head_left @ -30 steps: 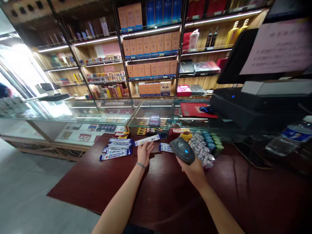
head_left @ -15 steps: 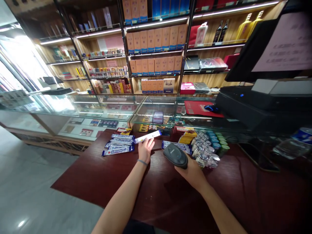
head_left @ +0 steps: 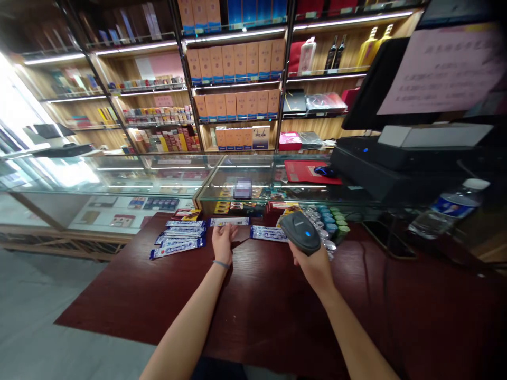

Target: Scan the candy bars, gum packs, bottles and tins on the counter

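Observation:
In the head view, my left hand (head_left: 222,244) holds a long, narrow blue-and-white wrapped packet (head_left: 229,221) at its lower edge, and dark bars show on the face turned to me. My right hand (head_left: 316,266) is wrapped round the handle of a black barcode scanner (head_left: 300,232), whose top shows a blue light. Left of my left hand lies a fanned group of similar packets (head_left: 178,245). Between the hands, more packets (head_left: 267,233) lie side by side, their right ends hidden behind the scanner.
Silver-topped containers (head_left: 330,247) and green cylinders (head_left: 341,231) stand beyond my right hand. A phone (head_left: 390,240) and a water bottle (head_left: 449,208) are at the right, near a black monitor (head_left: 374,87). The glass display counter (head_left: 170,184) borders the dark red tabletop (head_left: 253,301).
The packet in my left hand has turned from tilted to nearly level, with its barred face showing. The scanner has swung right, its blue light now lit. The view has shifted.

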Available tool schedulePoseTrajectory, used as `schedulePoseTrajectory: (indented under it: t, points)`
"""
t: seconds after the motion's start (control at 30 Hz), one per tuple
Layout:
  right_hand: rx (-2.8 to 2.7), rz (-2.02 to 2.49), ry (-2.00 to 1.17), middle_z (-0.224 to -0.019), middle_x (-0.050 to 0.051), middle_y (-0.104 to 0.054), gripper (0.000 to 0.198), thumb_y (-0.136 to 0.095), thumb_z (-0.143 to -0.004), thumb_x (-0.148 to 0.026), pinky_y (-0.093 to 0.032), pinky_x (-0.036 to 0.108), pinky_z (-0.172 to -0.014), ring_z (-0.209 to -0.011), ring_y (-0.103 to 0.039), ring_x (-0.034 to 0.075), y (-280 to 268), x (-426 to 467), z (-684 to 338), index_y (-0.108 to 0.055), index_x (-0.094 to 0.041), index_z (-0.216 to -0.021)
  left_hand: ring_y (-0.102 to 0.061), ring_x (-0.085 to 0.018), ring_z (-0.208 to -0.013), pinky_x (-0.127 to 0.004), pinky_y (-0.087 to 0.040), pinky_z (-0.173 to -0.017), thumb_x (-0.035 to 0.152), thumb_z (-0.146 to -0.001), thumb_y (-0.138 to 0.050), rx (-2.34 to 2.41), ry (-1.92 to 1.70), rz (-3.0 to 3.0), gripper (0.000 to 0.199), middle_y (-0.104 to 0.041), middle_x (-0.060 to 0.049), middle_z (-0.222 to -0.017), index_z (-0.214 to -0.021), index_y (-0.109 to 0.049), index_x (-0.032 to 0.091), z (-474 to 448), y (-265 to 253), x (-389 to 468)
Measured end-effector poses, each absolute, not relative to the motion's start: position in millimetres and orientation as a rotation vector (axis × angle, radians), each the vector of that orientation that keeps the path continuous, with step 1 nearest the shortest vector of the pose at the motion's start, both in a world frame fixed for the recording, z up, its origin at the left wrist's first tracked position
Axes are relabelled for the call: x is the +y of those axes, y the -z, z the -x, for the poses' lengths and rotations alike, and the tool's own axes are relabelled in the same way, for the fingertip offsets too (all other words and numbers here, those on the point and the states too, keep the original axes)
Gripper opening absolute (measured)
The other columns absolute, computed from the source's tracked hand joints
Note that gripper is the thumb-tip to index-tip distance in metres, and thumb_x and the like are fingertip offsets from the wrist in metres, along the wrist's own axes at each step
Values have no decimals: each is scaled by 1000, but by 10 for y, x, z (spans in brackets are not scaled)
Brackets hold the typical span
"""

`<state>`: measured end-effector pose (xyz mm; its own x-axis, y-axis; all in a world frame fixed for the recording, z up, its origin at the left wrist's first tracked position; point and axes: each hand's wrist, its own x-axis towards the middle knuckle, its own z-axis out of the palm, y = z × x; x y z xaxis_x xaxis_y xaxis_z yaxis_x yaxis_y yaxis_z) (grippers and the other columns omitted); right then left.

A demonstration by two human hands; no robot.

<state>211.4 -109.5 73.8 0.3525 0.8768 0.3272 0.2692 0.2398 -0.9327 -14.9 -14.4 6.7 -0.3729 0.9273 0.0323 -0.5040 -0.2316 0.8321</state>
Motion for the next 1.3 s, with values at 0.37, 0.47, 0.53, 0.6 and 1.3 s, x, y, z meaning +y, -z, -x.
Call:
schedulePoseTrajectory:
  t: [0.37, 0.47, 0.53, 0.6, 1.3]
  points:
    - [-1011, 1246, -604, -47, -2, -56, 33, -72, -82, -48, -46, 28, -46, -42, -54, 15, -773, -1069, -2393, -58, -22, -69, -64, -21, -97, -35, -51, -88, 23, -99, -53, 1241, -1291, -2460, 23, -70, -8, -103, -109, -73, 24, -265, -149, -322]
    - [-971, 1229, -633, -47, -2, -57, 33, -74, -80, -48, -47, 29, -46, -43, -54, 15, -800, -1074, -2415, -57, -22, -70, -61, -22, -94, -36, -50, -85, 21, -99, -53, 1279, -1038, -2710, 23, -68, -8, -98, -111, -73, 24, -436, -137, -330]
    - [-973, 1219, -640, -47, -2, -57, 32, -74, -80, -47, -47, 29, -47, -42, -54, 16, -825, -1082, -2420, -57, -22, -72, -59, -23, -95, -36, -49, -84, 22, -99, -53, 1316, -953, -2743, 23, -67, -9, -98, -110, -73, 24, -531, -117, -308]
    - [-983, 1214, -639, -48, -3, -57, 31, -74, -82, -47, -47, 29, -47, -43, -54, 16, -847, -1092, -2423, -56, -23, -73, -58, -24, -95, -36, -48, -84, 22, -99, -53, 1358, -894, -2730, 23, -65, -9, -98, -108, -73, 26, -606, -99, -279]
    - [-1023, 1236, -608, -48, -2, -57, 29, -69, -86, -47, -49, 31, -52, -46, -54, 16, -902, -1130, -2425, -55, -24, -75, -54, -29, -112, -46, -47, -98, 29, -97, -54, 1152, -762, -2726, 40, -60, -12, -119, -137, -59, 28, -664, 25, -366]
